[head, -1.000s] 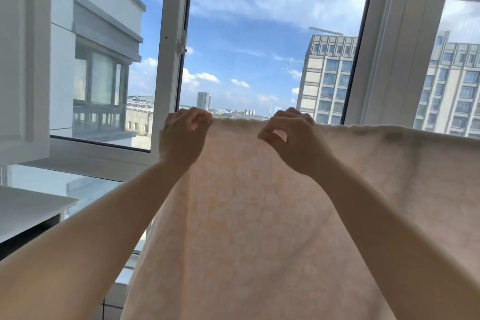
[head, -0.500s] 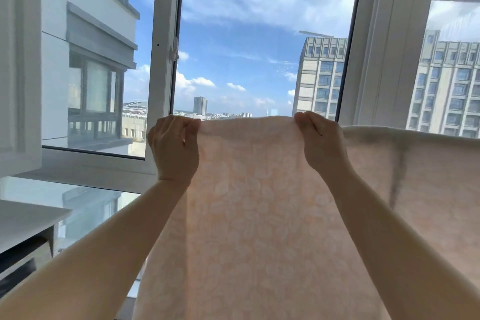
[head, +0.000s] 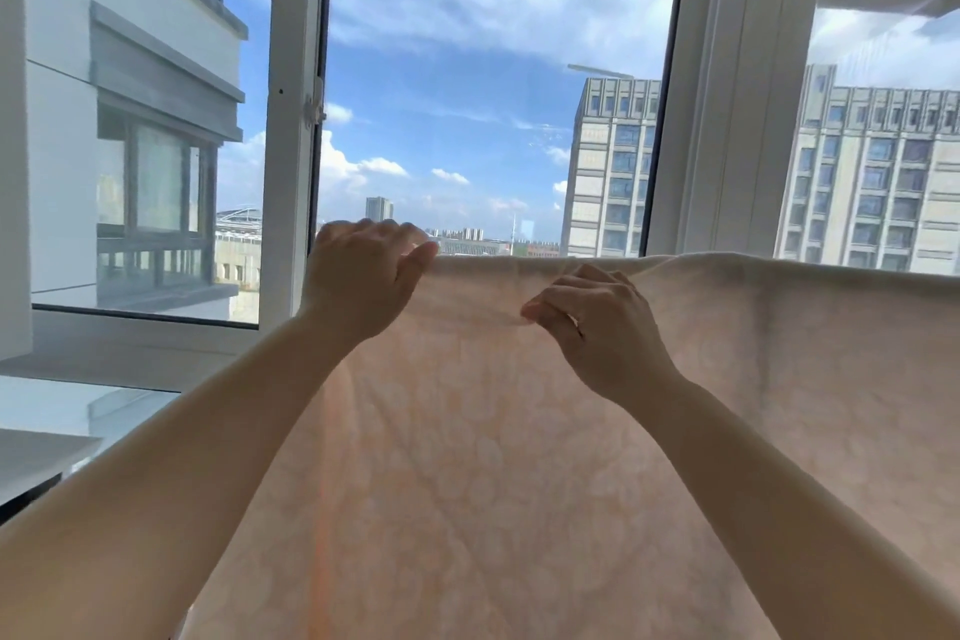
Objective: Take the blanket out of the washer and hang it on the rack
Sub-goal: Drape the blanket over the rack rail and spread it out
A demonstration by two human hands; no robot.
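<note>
Pinched the blanket (head: 519, 431) just under its top fold with right hand (head: 597, 333); left hand (head: 363, 276) held the fold's left end, fingers curled over. Already draped across what is judged the hidden rack. Left only spreading and smoothing, apparently.

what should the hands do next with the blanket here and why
Probably draw the left hand further left along the top edge, flattening it. The blanket already hangs, its fold straight to the right, but the cloth bunches into small creases between that hand's grip at the end and the right hand pinching lower.
</note>
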